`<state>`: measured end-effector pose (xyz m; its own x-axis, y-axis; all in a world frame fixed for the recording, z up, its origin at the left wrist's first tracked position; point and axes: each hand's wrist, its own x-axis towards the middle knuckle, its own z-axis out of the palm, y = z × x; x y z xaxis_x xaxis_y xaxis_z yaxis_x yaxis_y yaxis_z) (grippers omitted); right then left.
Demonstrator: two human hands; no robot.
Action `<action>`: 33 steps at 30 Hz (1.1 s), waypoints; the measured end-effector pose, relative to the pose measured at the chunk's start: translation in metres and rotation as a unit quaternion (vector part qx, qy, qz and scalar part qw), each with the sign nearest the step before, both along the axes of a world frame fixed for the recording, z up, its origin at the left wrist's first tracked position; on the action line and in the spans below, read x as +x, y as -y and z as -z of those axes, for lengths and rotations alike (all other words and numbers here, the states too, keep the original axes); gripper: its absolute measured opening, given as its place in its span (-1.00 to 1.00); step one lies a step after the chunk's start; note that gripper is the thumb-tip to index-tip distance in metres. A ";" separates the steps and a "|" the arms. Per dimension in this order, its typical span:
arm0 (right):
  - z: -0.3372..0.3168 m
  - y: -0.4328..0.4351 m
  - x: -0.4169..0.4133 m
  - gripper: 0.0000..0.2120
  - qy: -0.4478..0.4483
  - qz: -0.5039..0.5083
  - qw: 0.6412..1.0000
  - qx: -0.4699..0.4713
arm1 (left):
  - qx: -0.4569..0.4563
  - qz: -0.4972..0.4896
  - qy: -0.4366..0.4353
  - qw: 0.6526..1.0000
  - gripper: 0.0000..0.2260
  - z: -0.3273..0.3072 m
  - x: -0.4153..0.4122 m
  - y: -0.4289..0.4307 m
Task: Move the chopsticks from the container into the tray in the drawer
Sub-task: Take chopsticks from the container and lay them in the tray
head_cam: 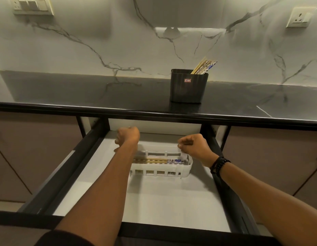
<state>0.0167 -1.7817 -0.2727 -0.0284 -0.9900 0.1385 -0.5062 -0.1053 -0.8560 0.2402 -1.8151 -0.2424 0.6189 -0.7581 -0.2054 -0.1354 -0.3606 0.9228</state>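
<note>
Your left hand (127, 136): fist, nothing visible inside, frame centre. Your right hand (193, 147): curled at white tray (187, 168) far rim, grip unclear. Chopsticks (159, 160): lying in tray, open drawer (163, 201); remaining chopsticks (204, 67): upright in dark container (188, 87), above.
</note>
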 end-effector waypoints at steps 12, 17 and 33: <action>-0.022 -0.003 0.002 -0.81 -0.016 0.043 0.974 -0.223 | -0.197 0.132 0.395 0.888 -0.49 -0.001 -0.031 -0.012; -0.041 -0.003 -0.005 -0.73 0.022 0.060 0.967 -0.248 | -0.218 0.239 0.468 0.823 -0.51 -0.001 -0.042 -0.009; -0.167 0.115 -0.075 -0.40 0.117 0.132 0.973 -0.146 | -0.068 0.318 0.591 0.738 -0.72 -0.076 -0.050 0.037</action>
